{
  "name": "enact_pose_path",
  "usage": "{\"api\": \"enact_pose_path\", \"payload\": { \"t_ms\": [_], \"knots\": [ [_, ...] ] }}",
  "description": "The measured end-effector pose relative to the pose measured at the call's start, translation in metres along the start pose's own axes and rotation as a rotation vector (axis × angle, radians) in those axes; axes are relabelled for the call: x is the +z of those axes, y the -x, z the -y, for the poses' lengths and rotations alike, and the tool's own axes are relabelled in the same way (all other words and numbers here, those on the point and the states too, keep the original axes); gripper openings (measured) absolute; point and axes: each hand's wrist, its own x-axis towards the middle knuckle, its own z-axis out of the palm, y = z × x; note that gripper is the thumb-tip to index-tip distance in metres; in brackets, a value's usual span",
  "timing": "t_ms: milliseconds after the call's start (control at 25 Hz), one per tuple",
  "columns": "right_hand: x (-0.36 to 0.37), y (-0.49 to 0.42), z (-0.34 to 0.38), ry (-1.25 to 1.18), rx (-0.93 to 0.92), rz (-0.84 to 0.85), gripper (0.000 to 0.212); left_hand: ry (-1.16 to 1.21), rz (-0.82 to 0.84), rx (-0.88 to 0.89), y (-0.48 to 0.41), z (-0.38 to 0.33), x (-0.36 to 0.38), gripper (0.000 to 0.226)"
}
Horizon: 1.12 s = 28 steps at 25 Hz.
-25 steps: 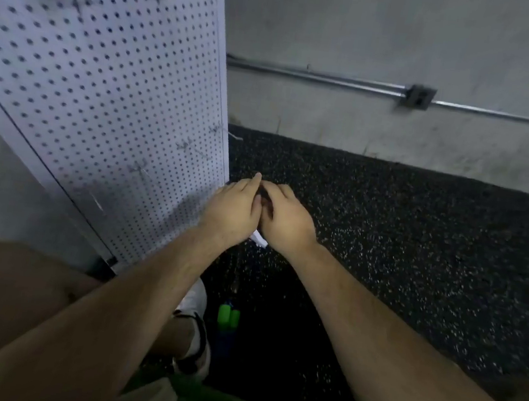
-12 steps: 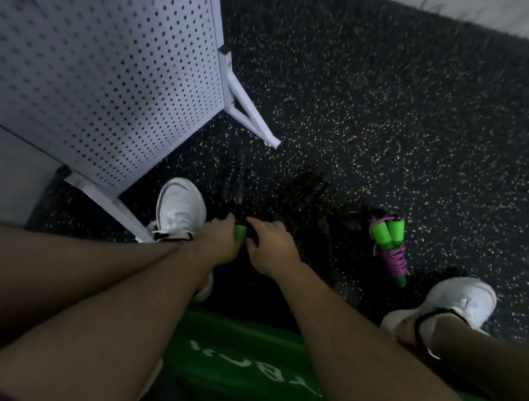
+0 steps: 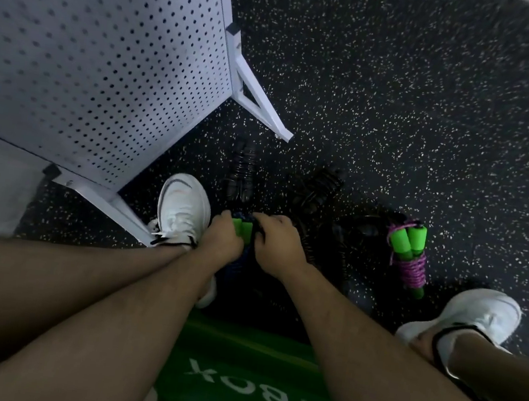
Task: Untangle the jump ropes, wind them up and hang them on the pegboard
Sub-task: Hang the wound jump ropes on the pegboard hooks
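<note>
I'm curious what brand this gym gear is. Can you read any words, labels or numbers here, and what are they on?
"TBOX": white letters on the green mat under the person, upside down to the camera; the letters before it are cut off at the picture's lower edge.
No text can be read on the pegboard, the white shoes or the jump ropes.

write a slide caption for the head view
Left hand and right hand grip a green-handled jump rope near the pegboard.
</note>
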Motion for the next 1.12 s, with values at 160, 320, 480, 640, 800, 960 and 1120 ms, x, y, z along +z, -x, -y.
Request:
{"api": "enact_pose_path", "payload": {
  "t_ms": [160, 320, 480, 640, 800, 960, 1120],
  "knots": [
    [-0.035, 0.001, 0.015, -0.199, 0.061, -0.109, 0.045, 0.261, -0.178, 0.110, 0.024, -0.017, -0.039, 0.044],
    [-0.088, 0.012, 0.054, -0.571, 0.041, -0.165, 0.043, 0.433, -0.303, 0.327, 0.067, -0.069, -0.101, 0.060],
    [-0.163, 0.028, 0.109, -0.910, -0.157, -0.195, 0.034, 0.609, -0.341, 0.570, 0.120, -0.116, -0.174, 0.061],
    [-0.230, 0.051, 0.165, -1.030, -0.317, -0.332, 0.032, 0.788, -0.382, 0.647, 0.185, -0.145, -0.242, 0.050],
    [-0.283, 0.081, 0.224, -1.167, -0.460, -0.418, 0.034, 0.843, -0.381, 0.709, 0.240, -0.153, -0.287, 0.035],
    [-0.323, 0.103, 0.281, -1.393, -0.591, -0.363, 0.037, 0.795, -0.522, 0.828, 0.287, -0.173, -0.340, 0.044],
    [-0.374, 0.134, 0.341, -1.437, -0.671, -0.408, 0.032, 0.588, -0.647, 0.933, 0.344, -0.198, -0.385, 0.057]
  ]
}}
